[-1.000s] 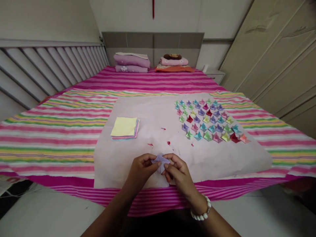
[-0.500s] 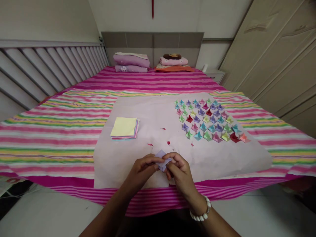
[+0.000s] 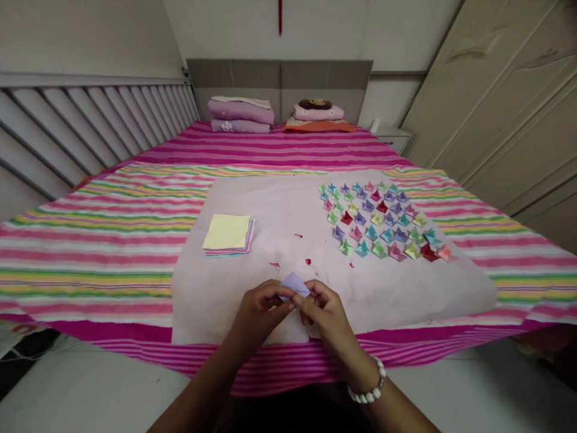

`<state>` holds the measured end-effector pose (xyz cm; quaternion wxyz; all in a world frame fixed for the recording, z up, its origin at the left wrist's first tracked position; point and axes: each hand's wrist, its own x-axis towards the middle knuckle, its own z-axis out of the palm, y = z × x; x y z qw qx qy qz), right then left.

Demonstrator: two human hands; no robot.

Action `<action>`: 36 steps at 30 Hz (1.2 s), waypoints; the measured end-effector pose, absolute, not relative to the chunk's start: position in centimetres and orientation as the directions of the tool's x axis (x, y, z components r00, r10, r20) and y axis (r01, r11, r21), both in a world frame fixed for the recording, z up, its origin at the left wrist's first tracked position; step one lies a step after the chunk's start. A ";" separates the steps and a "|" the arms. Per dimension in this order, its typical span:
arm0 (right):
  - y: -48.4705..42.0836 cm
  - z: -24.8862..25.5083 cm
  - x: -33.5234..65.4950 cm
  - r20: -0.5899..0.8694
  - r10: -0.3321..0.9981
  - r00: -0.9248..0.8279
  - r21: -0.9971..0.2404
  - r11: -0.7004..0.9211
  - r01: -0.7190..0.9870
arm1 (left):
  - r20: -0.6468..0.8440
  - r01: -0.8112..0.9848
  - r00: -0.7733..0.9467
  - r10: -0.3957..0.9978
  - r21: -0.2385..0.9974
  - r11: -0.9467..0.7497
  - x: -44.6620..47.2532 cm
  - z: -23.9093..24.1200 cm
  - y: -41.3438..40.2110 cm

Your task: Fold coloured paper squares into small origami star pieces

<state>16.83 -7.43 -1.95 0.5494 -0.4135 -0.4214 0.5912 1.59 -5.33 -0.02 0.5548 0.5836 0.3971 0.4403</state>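
Pinched by left hand (image 3: 260,305) and right hand (image 3: 331,311) together, the paper (image 3: 294,283) sat within the grip, its near part covered; beyond it, rightward, the rearmost folded pieces (image 3: 369,186) looked indistinct.

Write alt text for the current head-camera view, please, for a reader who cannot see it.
A person's left hand and right hand hold a folded lavender paper over a pale sheet on a striped bedcover. A stack of square papers, yellow on top, lies at left; small folded paper shapes in many colours sit grouped at right.
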 end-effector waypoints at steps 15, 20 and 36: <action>-7.1 -1.9 17.3 -0.075 0.997 0.027 -0.964 -0.066 -0.258 | -0.114 -0.058 0.270 0.956 0.989 0.134 1.9 0.3 -5.2; -7.0 -1.8 17.7 -0.060 0.998 0.015 -0.964 -0.054 -0.259 | 0.015 0.042 0.310 0.951 0.999 -0.030 1.2 0.3 -5.3; -7.1 -1.4 18.0 -0.023 0.997 0.072 -0.968 -0.004 -0.251 | 0.091 0.153 0.236 0.968 0.980 -0.130 1.8 0.2 -5.2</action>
